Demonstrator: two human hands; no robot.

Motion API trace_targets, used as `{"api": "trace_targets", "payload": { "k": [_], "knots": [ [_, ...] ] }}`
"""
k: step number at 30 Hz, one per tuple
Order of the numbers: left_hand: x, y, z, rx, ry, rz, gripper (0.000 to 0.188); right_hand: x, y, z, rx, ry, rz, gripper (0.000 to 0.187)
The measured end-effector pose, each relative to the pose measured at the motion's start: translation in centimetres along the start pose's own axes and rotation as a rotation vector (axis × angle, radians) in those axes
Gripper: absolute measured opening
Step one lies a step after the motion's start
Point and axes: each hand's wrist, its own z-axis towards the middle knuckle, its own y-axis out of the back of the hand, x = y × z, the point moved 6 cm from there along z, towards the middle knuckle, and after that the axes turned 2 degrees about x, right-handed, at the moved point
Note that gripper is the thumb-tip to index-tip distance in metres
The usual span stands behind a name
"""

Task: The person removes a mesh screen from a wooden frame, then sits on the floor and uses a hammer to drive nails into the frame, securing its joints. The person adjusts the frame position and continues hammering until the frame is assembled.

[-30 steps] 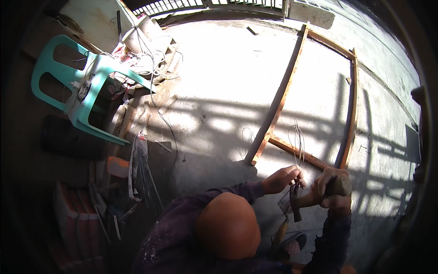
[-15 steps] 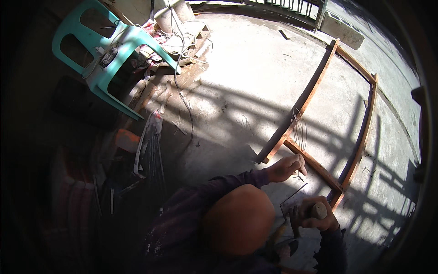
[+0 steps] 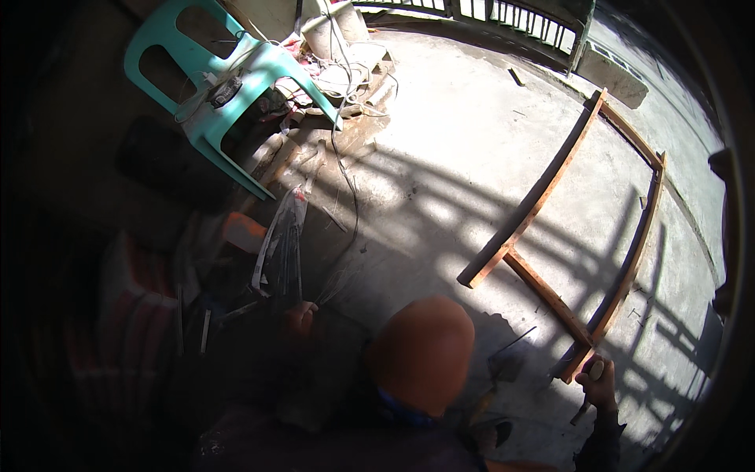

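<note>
My left hand (image 3: pixel 300 318) is closed at the left, in shadow, beside the lower end of a bundle of long thin strips (image 3: pixel 285 248) in a torn wrapper. Faint loops of thin wire (image 3: pixel 338 282) run up from its fingers. My right hand (image 3: pixel 599 387) is wrapped round a hammer (image 3: pixel 597 368), its wooden handle end up and its dark head low. That hand is beside the near end of a rusty brown frame (image 3: pixel 546 293) lying on the concrete. Between the hands, a blurred orange rounded shape (image 3: pixel 425 354) covers part of the floor.
A turquoise plastic chair (image 3: pixel 236 82) stands at the upper left with cables on it. Behind it are cluttered rags and cords (image 3: pixel 346 75). A trowel (image 3: pixel 503 363) lies near the orange shape. A concrete block (image 3: pixel 613 77) and a metal gate (image 3: pixel 519 31) are at the back.
My left hand has swung from the frame to the strips at the left, wire loops with it. My right hand has moved right with the hammer. The view has shifted slightly.
</note>
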Motion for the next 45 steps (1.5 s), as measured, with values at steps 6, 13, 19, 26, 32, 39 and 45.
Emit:
{"api": "trace_targets", "payload": {
  "k": [6,13,19,26,32,39,45],
  "knots": [
    [19.2,24.8,-0.7,-0.437,0.355,0.62,0.057,-7.1,1.8,0.0,-0.187,-0.255,0.274,0.037],
    [9.1,42.5,12.5,-0.862,0.166,0.828,0.057,-1.1,1.1,-1.8,-0.128,-0.005,0.272,0.014],
    [-6.9,5.2,21.6,-0.015,-0.131,0.041,0.028,-0.2,1.7,-5.9,-0.156,-0.048,0.21,0.014],
    [-25.1,-29.0,18.6,0.618,-0.461,0.173,0.067,-1.5,1.9,-10.8,-0.303,-0.118,0.316,0.018],
    [-26.1,-37.8,19.4,0.568,-0.506,0.306,0.06,-6.1,0.9,-15.7,-0.373,-0.341,0.261,0.027],
    [-23.9,-36.9,19.1,0.524,-0.503,0.191,0.056,-8.9,2.8,-19.6,-0.435,-0.535,0.408,0.035],
    [-20.2,-31.1,17.0,0.487,-0.477,0.216,0.057,-8.9,4.1,-19.0,-0.308,-0.509,0.519,0.046]
  ]
}}
